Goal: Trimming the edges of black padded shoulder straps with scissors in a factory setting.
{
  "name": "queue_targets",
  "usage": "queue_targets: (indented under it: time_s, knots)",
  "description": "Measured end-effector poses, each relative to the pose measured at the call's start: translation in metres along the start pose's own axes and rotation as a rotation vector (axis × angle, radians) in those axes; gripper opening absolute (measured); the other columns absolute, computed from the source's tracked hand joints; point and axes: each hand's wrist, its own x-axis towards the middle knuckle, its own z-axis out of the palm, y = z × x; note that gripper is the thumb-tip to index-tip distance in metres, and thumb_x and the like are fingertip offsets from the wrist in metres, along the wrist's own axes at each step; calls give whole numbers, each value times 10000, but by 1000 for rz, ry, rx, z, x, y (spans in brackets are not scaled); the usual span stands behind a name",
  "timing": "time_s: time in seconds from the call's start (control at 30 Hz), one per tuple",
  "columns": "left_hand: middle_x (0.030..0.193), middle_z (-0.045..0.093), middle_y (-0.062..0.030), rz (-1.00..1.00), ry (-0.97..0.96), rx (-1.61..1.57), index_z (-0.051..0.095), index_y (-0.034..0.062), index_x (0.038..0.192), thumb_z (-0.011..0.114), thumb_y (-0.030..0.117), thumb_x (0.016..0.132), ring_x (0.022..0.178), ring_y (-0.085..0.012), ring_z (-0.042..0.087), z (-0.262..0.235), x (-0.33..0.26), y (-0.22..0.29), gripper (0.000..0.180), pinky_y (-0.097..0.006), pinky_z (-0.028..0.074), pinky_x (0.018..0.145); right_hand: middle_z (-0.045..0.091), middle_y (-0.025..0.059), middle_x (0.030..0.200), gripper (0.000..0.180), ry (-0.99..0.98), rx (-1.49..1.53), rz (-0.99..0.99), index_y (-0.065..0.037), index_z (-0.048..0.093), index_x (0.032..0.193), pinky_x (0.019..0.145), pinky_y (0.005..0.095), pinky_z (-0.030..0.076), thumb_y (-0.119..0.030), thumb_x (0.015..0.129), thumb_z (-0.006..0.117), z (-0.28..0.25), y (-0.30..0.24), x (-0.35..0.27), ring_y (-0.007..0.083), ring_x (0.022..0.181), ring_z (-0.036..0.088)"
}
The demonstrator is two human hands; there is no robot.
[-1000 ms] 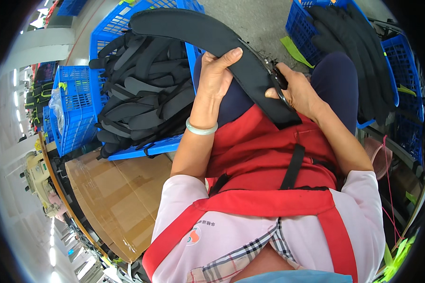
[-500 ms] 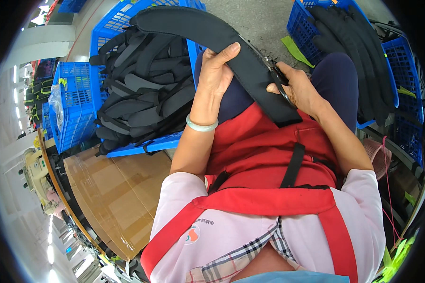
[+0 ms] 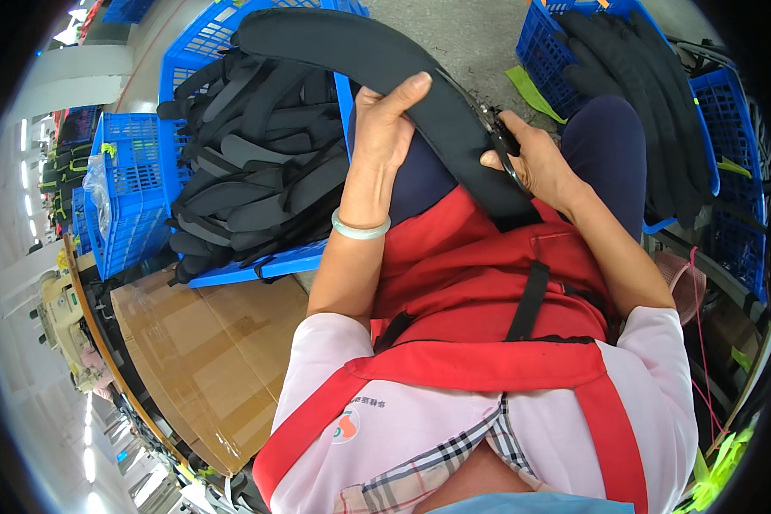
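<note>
A long, curved, black padded strap (image 3: 351, 51) lies across my lap, its broad rounded end up at the far left and its squared end over the red apron (image 3: 480, 283). My left hand (image 3: 387, 120) grips it near the middle, thumb on top and fingers underneath. At the strap's right edge my right hand (image 3: 531, 158) is closed around dark-handled scissors (image 3: 504, 141). Their slim metal part lies along that edge, pointing away from me; whether the blades are apart I cannot tell.
Left of my knees, a blue plastic crate (image 3: 173, 154) is heaped with similar straps (image 3: 257, 154). A cardboard box (image 3: 206, 360) sits nearer. At right, another blue crate (image 3: 544, 51) holds long black padded pieces (image 3: 651, 111). A yellow-green strip (image 3: 535, 94) lies by my right knee.
Both hands and the strap have shifted very slightly to the left in view, along with the surroundings. The grips on the strap and scissors look unchanged.
</note>
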Motion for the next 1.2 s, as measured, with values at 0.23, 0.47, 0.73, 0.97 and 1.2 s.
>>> queue_targets:
  time_s: [0.23, 0.47, 0.73, 0.97, 1.2]
  knots:
    - [881, 691, -22, -54, 3, 8, 699, 82, 887, 710, -15, 806, 809, -126, 650, -2, -3, -3, 127, -280, 525, 773, 598, 232, 821, 705, -44, -38, -105, 27, 447, 1075, 715, 443, 461, -539, 760, 724, -2, -4, -3, 406, 797, 602]
    - [875, 686, -13, -82, 36, -35, 693, 86, 887, 696, -7, 819, 812, -123, 647, 1, -4, -2, 116, -279, 522, 778, 547, 212, 696, 626, -95, -63, -40, 34, 465, 1034, 645, 419, 451, -502, 806, 697, -5, -7, 0, 371, 688, 584]
    - [969, 680, -47, -88, -11, -54, 661, 55, 994, 685, -2, 827, 906, -179, 651, -8, -4, -6, 178, -335, 523, 868, 544, 215, 684, 610, -89, -2, -33, 34, 497, 988, 617, 401, 444, -505, 795, 707, -7, -3, 0, 329, 645, 561]
    - [910, 671, -23, -91, 25, -54, 669, 66, 933, 686, -5, 829, 848, -131, 639, -2, -4, -5, 128, -280, 518, 811, 553, 207, 681, 657, -46, -62, -99, 31, 500, 1001, 605, 395, 446, -549, 772, 709, -5, -1, 0, 330, 636, 565]
    - [911, 675, -28, -94, 35, -72, 672, 65, 929, 688, 0, 831, 847, -135, 641, -3, -6, -4, 118, -282, 521, 806, 556, 189, 703, 673, -105, 15, -44, 25, 479, 1057, 631, 381, 446, -535, 770, 719, -6, -3, 0, 318, 672, 582]
